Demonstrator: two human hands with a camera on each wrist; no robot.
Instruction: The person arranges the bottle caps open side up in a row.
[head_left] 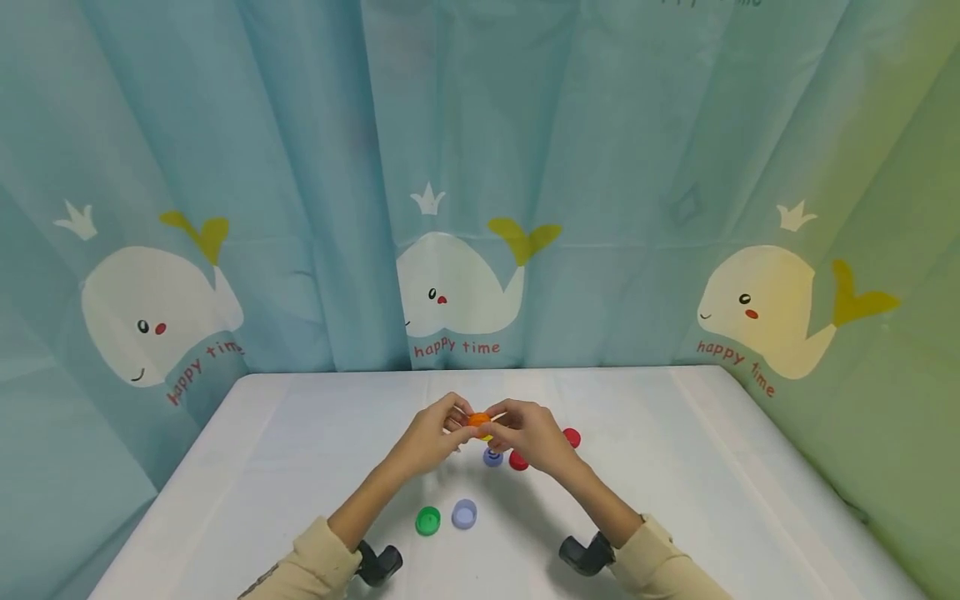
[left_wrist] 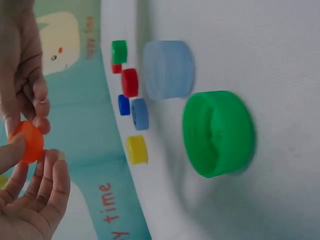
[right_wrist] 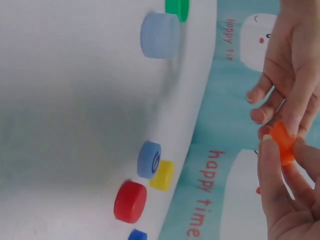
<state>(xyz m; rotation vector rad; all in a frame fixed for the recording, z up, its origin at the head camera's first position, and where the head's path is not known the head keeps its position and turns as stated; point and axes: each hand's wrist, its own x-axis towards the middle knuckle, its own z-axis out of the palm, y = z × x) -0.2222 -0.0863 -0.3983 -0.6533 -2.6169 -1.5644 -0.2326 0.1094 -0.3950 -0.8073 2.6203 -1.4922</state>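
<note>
- L hand (head_left: 429,435) & R hand (head_left: 531,433) both pinching orange cap (head_left: 478,420), up over tabletop (head_left: 315,442)!
- Green cap (head_left: 428,521) & lt-blue cap (head_left: 464,514) nearer person than orange cap.
- Red caps (head_left: 572,437) to its R.

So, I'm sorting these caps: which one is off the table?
The orange cap: left hand and right hand hold it up together, while the other visible caps rest on the table.

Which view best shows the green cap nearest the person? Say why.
The left wrist view: the green cap is large and whole, its hollow showing. The head shows it whole but small; the right wrist crops it at the top edge.
</note>
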